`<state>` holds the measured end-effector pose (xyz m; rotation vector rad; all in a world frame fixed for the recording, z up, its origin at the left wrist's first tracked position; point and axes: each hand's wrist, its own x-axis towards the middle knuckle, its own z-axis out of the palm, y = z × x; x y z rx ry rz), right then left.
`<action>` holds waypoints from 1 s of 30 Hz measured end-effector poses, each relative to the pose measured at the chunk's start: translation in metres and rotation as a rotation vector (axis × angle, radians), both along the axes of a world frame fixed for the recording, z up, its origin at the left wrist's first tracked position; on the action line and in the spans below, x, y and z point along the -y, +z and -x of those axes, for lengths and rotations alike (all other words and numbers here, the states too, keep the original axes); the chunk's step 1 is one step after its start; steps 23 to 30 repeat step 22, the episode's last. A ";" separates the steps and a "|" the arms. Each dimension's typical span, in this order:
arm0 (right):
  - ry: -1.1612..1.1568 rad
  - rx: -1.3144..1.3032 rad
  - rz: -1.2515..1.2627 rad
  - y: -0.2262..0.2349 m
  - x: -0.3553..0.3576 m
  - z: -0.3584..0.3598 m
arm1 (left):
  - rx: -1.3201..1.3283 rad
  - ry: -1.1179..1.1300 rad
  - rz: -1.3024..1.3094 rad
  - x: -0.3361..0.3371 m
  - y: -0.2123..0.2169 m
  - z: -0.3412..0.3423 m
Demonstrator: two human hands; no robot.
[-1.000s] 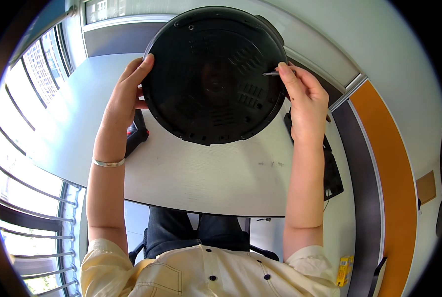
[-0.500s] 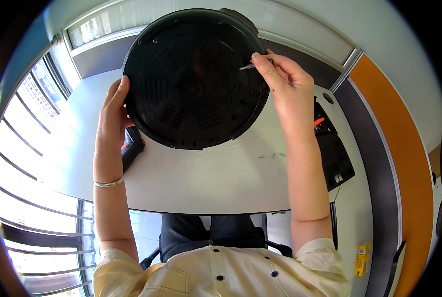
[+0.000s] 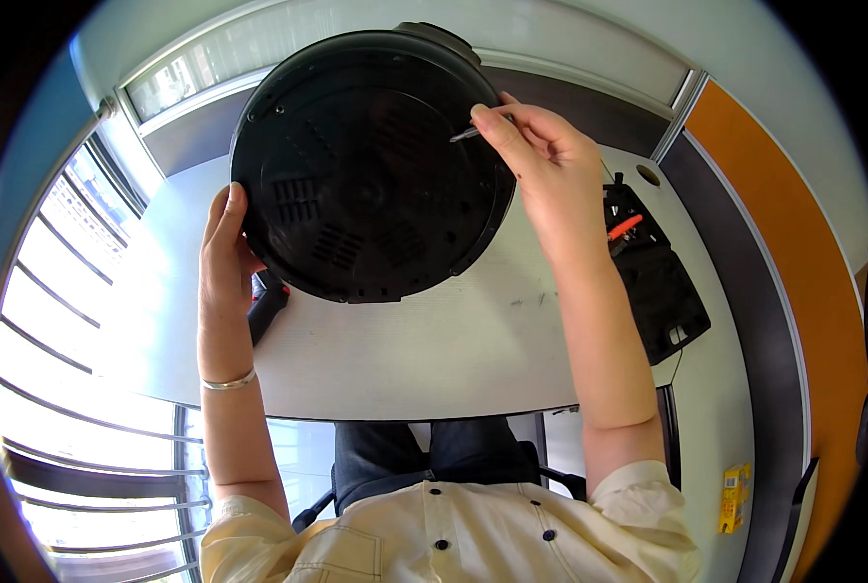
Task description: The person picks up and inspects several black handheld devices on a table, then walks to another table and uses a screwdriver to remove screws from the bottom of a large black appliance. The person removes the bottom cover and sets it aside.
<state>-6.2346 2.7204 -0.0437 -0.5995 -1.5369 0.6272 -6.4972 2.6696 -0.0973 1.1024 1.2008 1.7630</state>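
Left hand cups the left edge of the round black appliance base, fingers curled behind it; right hand pinches a thin metal tool against its right rim.

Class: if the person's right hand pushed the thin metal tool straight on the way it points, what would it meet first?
Probably the round black ribbed appliance base; the right hand aims the thin metal tool leftward at it.
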 end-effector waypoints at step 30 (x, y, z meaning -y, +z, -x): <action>0.004 -0.021 0.173 -0.022 0.014 -0.021 | -0.103 0.058 0.094 0.025 -0.016 -0.015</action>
